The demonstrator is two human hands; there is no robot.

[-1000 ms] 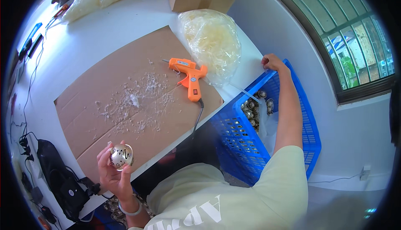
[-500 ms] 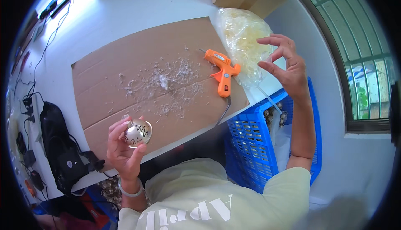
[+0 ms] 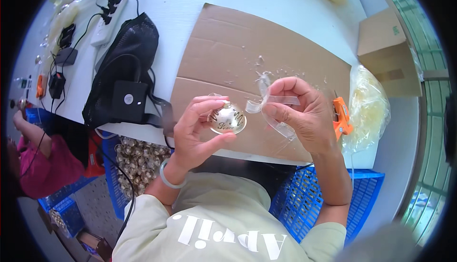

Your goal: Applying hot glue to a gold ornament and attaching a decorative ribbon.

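Note:
My left hand (image 3: pixel 193 131) is closed around a shiny pale-gold bell ornament (image 3: pixel 227 120) with dark zigzags and lettering, gripping it between thumb and fingertips. Just to its right, a whitish see-through ribbon bow (image 3: pixel 255 106) is pinched between the thumb and fingers of my right hand (image 3: pixel 307 114), its tails hanging below. The bow and the ornament are close but apart. Both are held above the near part of a brown cardboard sheet (image 3: pixel 223 47). An orange glue gun (image 3: pixel 341 119) lies on the right, partly hidden behind my right hand.
Whitish scraps lie on the cardboard. A clear bag of pale pieces (image 3: pixel 366 112) and a carton (image 3: pixel 388 55) stand right. Left are a black mesh bag (image 3: pixel 128 52), cables and a power strip (image 3: pixel 107 28). Blue crates (image 3: pixel 300 200) sit below the table; another person's arm (image 3: pixel 33 131) is far left.
My right hand has come from beside the clear bag to near the ornament, with the ribbon bow now plainly visible in it. The view has swung left.

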